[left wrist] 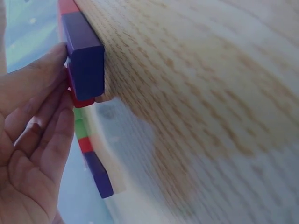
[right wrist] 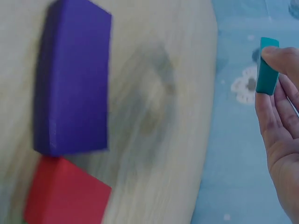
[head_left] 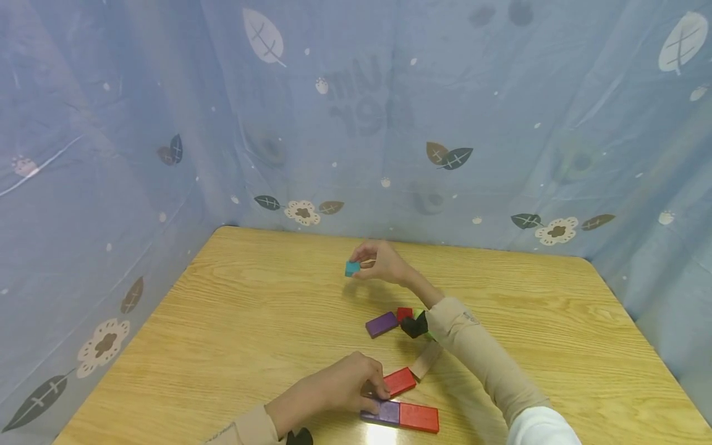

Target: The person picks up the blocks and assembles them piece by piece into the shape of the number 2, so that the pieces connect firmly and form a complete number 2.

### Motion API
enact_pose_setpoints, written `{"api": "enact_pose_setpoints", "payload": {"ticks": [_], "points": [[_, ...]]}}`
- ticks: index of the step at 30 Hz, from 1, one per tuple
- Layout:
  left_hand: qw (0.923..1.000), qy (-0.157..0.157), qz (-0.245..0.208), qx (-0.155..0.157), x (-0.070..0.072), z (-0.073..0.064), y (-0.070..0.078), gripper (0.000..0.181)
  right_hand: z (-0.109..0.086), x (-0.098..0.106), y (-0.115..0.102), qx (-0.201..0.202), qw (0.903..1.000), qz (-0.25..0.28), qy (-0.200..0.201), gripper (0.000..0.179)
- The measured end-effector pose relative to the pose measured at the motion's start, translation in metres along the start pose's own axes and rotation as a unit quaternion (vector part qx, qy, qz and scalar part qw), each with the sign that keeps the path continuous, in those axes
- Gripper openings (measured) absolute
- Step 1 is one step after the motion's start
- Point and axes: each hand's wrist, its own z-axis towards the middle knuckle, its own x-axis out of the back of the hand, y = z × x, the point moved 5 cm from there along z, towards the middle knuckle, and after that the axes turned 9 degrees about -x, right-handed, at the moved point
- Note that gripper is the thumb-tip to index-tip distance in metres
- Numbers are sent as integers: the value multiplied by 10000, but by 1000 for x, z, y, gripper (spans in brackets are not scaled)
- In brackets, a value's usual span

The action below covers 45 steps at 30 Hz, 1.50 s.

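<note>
Held above the far part of the table is a small teal block (head_left: 352, 268), pinched between the thumb and fingers of my right hand (head_left: 384, 262). The right wrist view shows the thumb across the face of this teal block (right wrist: 268, 70). Low in the head view, my left hand (head_left: 347, 386) has its thumb on a purple block (head_left: 389, 413), with curled fingers at its far side. That purple block (left wrist: 86, 60) abuts a red block (head_left: 419, 418) end to end. Another red block (head_left: 400, 382) lies just behind, close to the left fingertips.
A wooden-coloured block (head_left: 426, 360) angles away from the rear red block. Farther back lie a second purple block (head_left: 381, 324), a small red block (head_left: 405, 314) and a green piece partly hidden by the right wrist's black camera (head_left: 414, 325). A patterned blue curtain (head_left: 389, 123) surrounds the wooden table (head_left: 267, 296).
</note>
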Motion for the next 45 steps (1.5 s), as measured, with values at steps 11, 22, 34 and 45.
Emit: {"api": "enact_pose_setpoints", "payload": {"ticks": [11, 22, 34, 45], "points": [[9999, -27, 11, 123, 0, 0, 1, 21, -25, -37, -14, 429, 9920, -28, -1190, 27], [9998, -20, 113, 186, 1, 0, 2, 21, -40, -44, -6, 604, 9804, -415, -1828, 27], [9995, -77, 220, 212, 3, 1, 3, 20, -55, -56, 5, 602, 9595, -1085, -2528, 27], [9996, -36, 137, 232, 2, 1, 4, 20, -61, -63, 11, 841, 9481, -1604, -2612, 29]]}}
